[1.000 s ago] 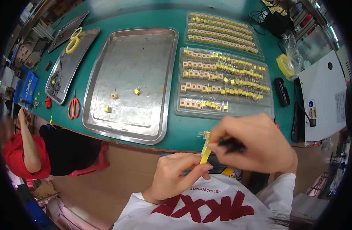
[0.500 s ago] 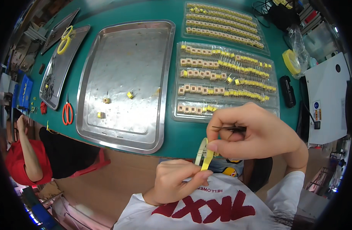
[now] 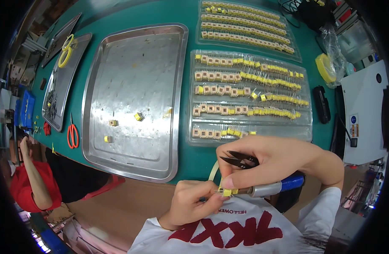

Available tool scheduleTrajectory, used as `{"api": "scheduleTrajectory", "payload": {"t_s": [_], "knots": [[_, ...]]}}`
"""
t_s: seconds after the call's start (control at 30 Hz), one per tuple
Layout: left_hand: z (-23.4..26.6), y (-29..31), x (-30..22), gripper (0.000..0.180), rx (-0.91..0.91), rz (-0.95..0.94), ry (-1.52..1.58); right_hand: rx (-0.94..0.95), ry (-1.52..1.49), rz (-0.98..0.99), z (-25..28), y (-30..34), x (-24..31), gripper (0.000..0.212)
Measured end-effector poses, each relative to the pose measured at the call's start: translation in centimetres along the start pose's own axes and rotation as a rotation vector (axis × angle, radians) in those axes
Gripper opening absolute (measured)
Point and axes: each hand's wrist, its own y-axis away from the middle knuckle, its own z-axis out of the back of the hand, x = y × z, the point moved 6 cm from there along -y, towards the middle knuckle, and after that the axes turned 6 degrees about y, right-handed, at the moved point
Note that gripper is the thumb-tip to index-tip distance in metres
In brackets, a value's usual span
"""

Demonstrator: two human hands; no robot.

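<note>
My right hand [image 3: 274, 161] grips small black snips [image 3: 241, 160] and pinches a little yellow-taped component [image 3: 226, 192] against a metal tool with a blue handle [image 3: 275, 188]. My left hand [image 3: 193, 202] holds the same component from the left, close to my chest. A strip of yellow tape [image 3: 212, 172] curls up from it. Both hands are below the green table's front edge [image 3: 194, 163]. Directly beyond them lies a clear tray [image 3: 250, 98] with rows of the same beige and yellow components.
A large steel tray [image 3: 135, 95] holds three loose components. A second clear tray [image 3: 245, 25] of parts lies farther back. Orange scissors [image 3: 72, 134] and a narrow steel tray [image 3: 63, 80] with tape rings sit left. A person in red [image 3: 31, 186] is seated at the left.
Both hands have drawn down and closer to my chest. The right hand has turned, showing the snips and blue-handled tool, and the tape strip is now shorter above the component.
</note>
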Motion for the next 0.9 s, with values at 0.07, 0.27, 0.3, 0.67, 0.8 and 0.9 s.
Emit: {"api": "scheduleTrajectory", "payload": {"t_s": [0.07, 0.27, 0.3, 0.67, 0.8, 0.9], "knots": [[0.0, -0.1, 0.3, 0.013, 0.028, 0.033, 0.024, 0.006, -0.039, 0.005, 0.0, -0.1, -0.4, 0.021], [0.2, -0.2, 0.5, 0.014, 0.041, 0.062, 0.021, -0.054, 0.054, 0.051, 0.3, 0.2, -0.7, 0.020], [0.2, -0.3, 0.4, 0.014, 0.043, 0.061, 0.021, -0.090, 0.046, 0.055, 0.4, 0.6, -0.5, 0.018], [0.3, -0.4, 0.0, 0.013, 0.068, 0.031, 0.048, -0.386, 0.650, 0.294, -0.6, 3.9, 3.4, 0.016], [0.2, -0.4, 0.1, 0.013, 0.060, 0.030, 0.052, -0.372, 0.665, 0.332, -0.7, 3.8, 3.3, 0.017], [0.1, -0.1, 0.6, 0.014, 0.097, 0.065, -0.020, -0.348, 0.602, 0.310, -0.5, 3.4, 3.3, 0.016]]}}
